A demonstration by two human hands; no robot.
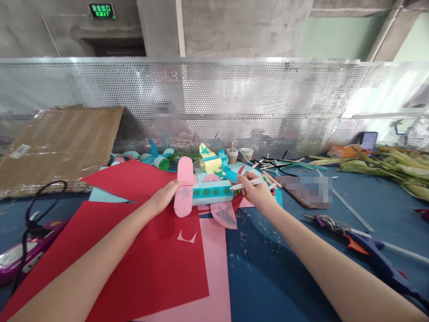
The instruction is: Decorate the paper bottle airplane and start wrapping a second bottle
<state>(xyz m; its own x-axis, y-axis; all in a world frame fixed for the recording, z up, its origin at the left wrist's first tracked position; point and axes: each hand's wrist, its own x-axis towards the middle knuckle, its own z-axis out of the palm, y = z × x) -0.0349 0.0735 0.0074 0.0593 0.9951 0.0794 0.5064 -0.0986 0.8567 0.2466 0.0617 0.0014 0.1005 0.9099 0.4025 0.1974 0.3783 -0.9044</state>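
A paper airplane (208, 192) has a light blue body, a darker band with green dots, and pink wings. My left hand (165, 197) is closed on the edge of its upright pink piece at the left end; the thumb shows and the other fingers are partly hidden. My right hand (256, 190) pinches a slim white stick (246, 184), whose tip reaches the right end of the airplane's body. I cannot tell whether it is a pen. Just behind stands a yellow and blue paper airplane (212, 163).
Red paper sheets (147, 259) and a pink sheet (216, 268) cover the left-centre. A blue glue gun (372, 250) lies right, a purple corded tool (30, 252) left. Paper cups (246, 154) and corn husks (398, 163) stand behind. Cardboard (67, 143) leans against the perforated screen (214, 98).
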